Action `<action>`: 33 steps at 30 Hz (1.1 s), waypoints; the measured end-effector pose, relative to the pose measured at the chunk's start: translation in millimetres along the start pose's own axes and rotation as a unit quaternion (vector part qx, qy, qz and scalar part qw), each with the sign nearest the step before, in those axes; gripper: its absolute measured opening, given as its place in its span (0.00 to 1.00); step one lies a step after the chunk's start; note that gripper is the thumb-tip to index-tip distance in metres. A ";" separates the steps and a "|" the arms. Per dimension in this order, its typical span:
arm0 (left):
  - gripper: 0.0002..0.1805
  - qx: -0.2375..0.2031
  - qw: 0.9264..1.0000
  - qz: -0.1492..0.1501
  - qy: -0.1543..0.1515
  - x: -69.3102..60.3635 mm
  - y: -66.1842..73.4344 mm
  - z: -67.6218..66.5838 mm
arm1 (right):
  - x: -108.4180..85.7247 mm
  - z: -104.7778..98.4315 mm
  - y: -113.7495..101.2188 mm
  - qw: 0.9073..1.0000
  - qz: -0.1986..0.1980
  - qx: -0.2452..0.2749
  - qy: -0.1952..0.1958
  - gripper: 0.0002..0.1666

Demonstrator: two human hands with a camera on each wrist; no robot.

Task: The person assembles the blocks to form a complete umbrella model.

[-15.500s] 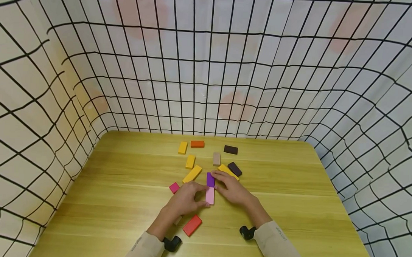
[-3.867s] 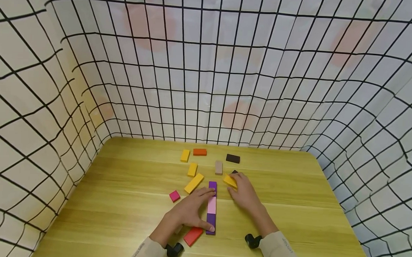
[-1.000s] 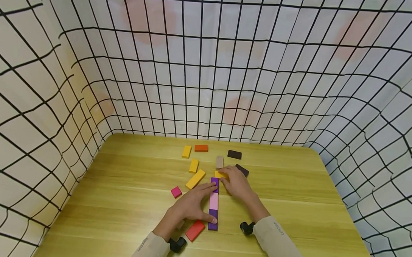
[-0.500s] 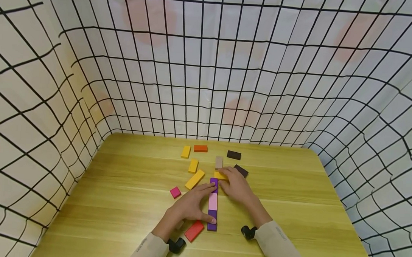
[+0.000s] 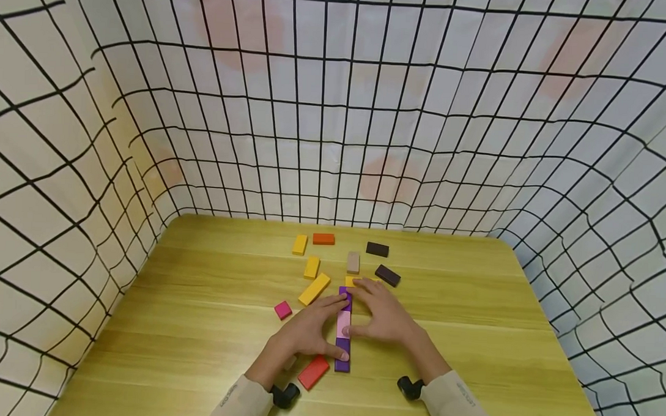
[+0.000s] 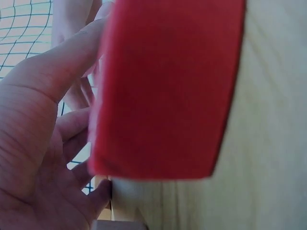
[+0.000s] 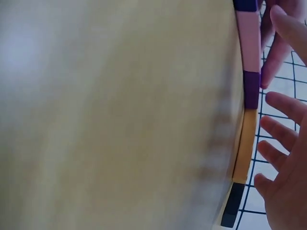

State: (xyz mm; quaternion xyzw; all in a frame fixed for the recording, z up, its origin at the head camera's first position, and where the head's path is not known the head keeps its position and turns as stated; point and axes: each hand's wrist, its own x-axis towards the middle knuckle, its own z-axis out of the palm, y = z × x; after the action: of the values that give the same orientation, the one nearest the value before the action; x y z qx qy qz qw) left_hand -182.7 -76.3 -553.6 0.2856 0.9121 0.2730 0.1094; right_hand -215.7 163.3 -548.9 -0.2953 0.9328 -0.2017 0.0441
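Note:
A straight row runs toward me: a purple block (image 5: 347, 306), a pink block (image 5: 341, 321) and a dark purple block (image 5: 342, 366). A long yellow block (image 5: 350, 282) lies crosswise at its far end. My left hand (image 5: 306, 331) is spread along the row's left side, fingertips on the far purple block, thumb on the dark purple one. My right hand (image 5: 387, 317) hovers on the right, fingers spread, fingertips near the yellow block and thumb over the pink one. In the right wrist view its fingers (image 7: 276, 155) stand apart from the yellow block (image 7: 245, 143).
Beyond are a tan block (image 5: 353, 262), two black blocks (image 5: 377, 249) and an orange-red block (image 5: 323, 239). Several yellow blocks (image 5: 314, 289) and a magenta block (image 5: 283, 310) lie left. A red block (image 5: 313, 372) sits by my left wrist. Netting (image 5: 335, 141) encloses the wooden table.
Since the earliest frame, the dark purple block has joined the row. My right hand brought the yellow block left to the row's far end, then let go; its thumb has moved nearer me.

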 end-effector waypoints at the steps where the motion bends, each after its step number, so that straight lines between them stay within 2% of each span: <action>1: 0.63 0.002 1.000 0.001 0.001 0.3 0.0 -0.1 | -0.8 0.7 -0.2 1.000 -0.003 -0.001 -0.001 0.58; 9: 0.63 0.001 1.000 0.001 0.002 1.3 0.8 -1.7 | -1.5 5.5 0.8 1.000 -0.007 -0.005 -0.005 0.63; 33: 0.62 -0.006 1.000 0.005 0.010 -0.4 2.0 -0.8 | -3.6 6.2 0.3 1.000 0.005 0.000 -0.012 0.60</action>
State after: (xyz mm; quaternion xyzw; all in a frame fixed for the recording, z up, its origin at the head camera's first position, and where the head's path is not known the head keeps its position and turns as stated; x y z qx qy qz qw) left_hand -181.7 -75.5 -551.8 0.2863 0.9101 0.2823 0.1004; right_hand -211.7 163.3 -554.9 -0.2931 0.9336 -0.1983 0.0568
